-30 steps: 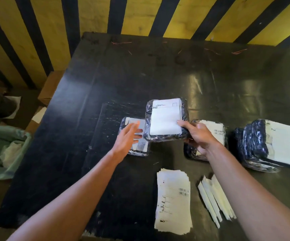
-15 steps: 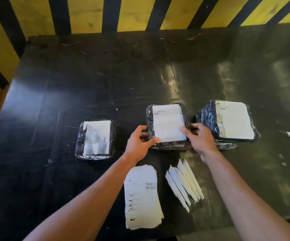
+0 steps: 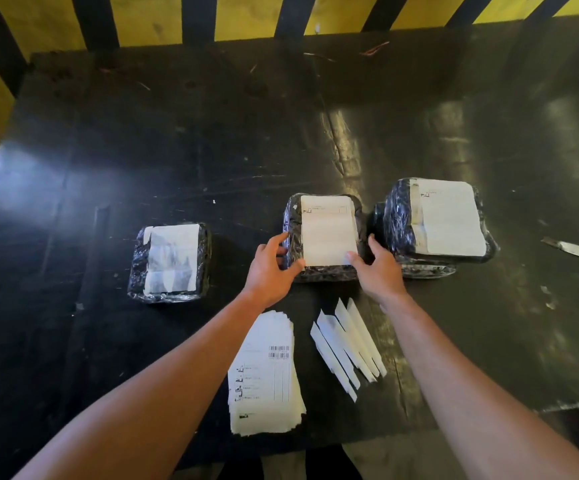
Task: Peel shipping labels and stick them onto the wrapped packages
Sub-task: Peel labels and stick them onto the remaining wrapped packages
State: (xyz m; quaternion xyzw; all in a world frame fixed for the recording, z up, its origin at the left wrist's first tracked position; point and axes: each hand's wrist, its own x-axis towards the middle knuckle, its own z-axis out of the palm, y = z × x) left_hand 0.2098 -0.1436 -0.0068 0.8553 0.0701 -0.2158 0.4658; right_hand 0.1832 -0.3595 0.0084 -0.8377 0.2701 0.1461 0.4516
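Nearest the person, a stack of unpeeled shipping labels (image 3: 265, 375) lies at the front edge of the black table (image 3: 177, 150), with a fan of peeled backing strips (image 3: 348, 344) just to its right.

Beyond them both hands frame the middle package (image 3: 322, 233), which rests on the table already wearing a white label (image 3: 328, 230) on its top face. The left hand (image 3: 269, 271) grasps the package's near left corner, thumb up its side and fingers curled onto the wrap. The right hand (image 3: 380, 273) lies at the near right corner, one fingertip on the label's lower edge; whether its other fingers curl under the wrap cannot be told.

The step in hand looks like seating this label. To do it well, the left hand should steady the package while the right smooths outward from the centre, pressing corners last so the crinkled film traps no bubbles.

Farther left, well apart, a lone package (image 3: 170, 263) carries its label. To the right, a stacked pair of packages (image 3: 433, 223) sits just beside the middle one, labelled on top.
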